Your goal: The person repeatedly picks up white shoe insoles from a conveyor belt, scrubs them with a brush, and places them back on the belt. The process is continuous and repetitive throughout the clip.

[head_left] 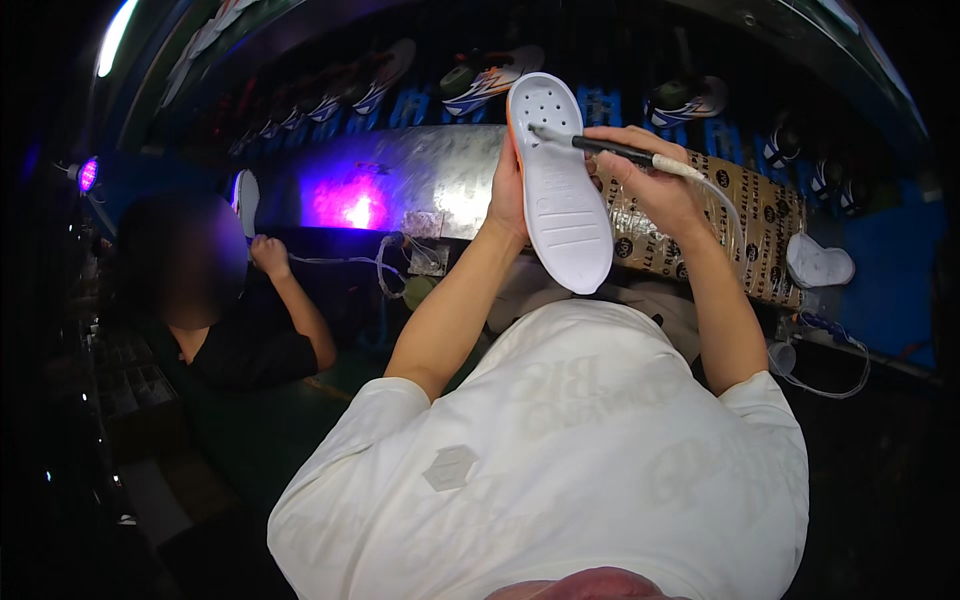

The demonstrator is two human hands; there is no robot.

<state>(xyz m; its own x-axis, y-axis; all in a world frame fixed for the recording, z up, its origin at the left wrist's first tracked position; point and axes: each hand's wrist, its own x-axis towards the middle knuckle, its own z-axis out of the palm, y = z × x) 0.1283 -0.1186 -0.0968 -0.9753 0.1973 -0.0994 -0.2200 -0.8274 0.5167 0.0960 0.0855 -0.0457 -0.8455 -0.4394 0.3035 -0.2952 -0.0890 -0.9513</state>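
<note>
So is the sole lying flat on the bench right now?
No, the left hand holds the white sole up in the air while the right hand applies a pen-like tool.

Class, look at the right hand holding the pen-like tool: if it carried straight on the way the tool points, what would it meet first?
The right hand aims its tool leftward; the tip appears already on the white shoe sole near its top, so the sole comes first, though depth is unclear.

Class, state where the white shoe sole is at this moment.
In the head view, the white shoe sole stands upright at top centre, held by the left hand, with the right hand's brush touching it.
</note>
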